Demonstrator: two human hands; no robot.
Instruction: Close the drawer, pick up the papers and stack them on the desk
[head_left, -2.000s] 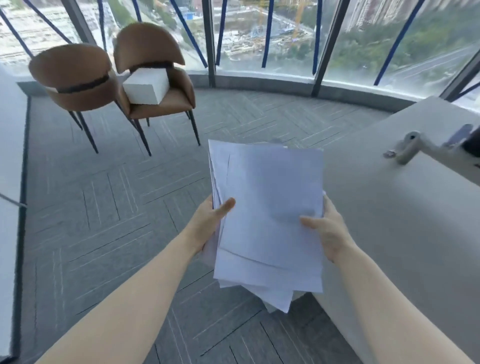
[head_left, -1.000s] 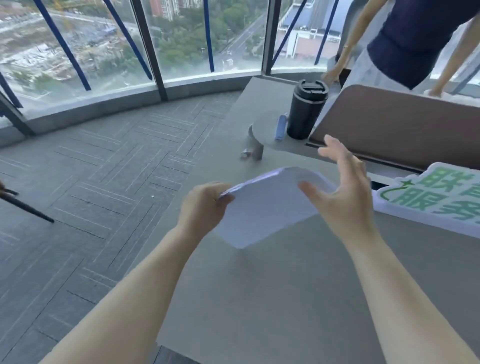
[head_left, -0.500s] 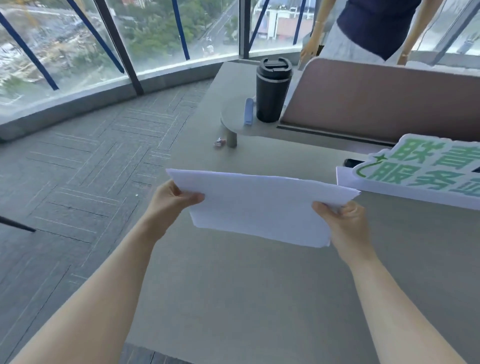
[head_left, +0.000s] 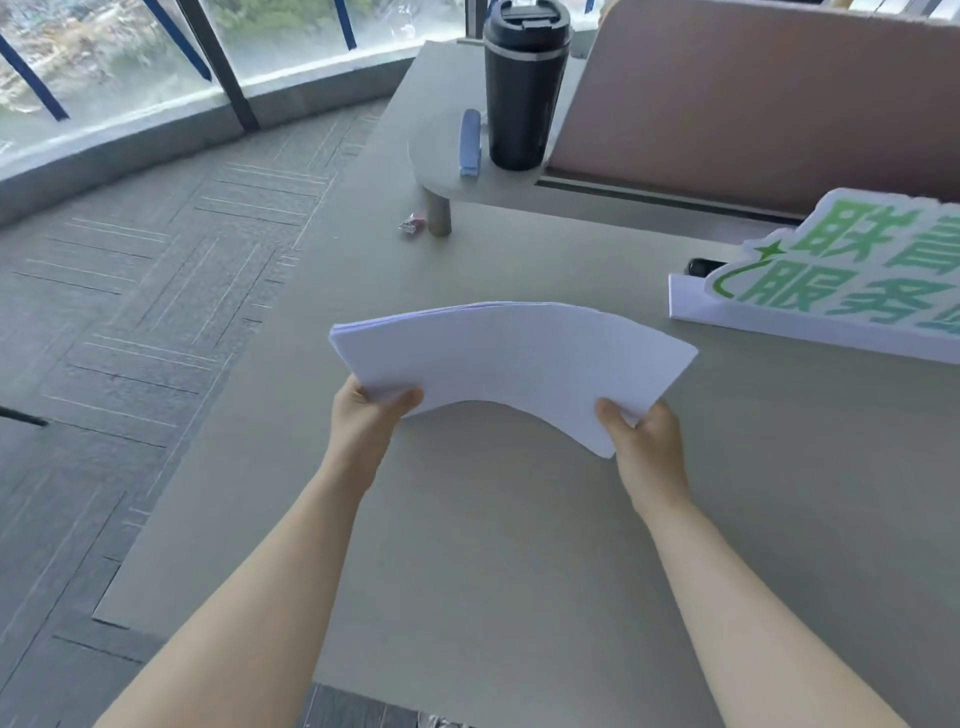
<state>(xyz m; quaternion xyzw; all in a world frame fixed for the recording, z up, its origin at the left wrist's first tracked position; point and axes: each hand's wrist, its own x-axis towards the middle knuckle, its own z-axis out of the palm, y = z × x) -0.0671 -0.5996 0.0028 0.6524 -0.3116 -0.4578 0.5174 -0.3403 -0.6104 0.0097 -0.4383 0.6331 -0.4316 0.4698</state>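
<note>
Both hands pinching the bowed white paper stack (head_left: 511, 358), left hand (head_left: 363, 415) & right hand (head_left: 641, 441) at near corners, long axis left-right, hovering over the grey desk (head_left: 493, 545) mid, toward its left edge.

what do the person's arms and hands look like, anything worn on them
Both forearms are bare as far as the picture shows, with no sleeve in view. The left hand and the right hand wear no glove, and no watch, bracelet or band shows at either wrist. No ring shows on the visible fingers. No markings can be seen on either arm.
</note>
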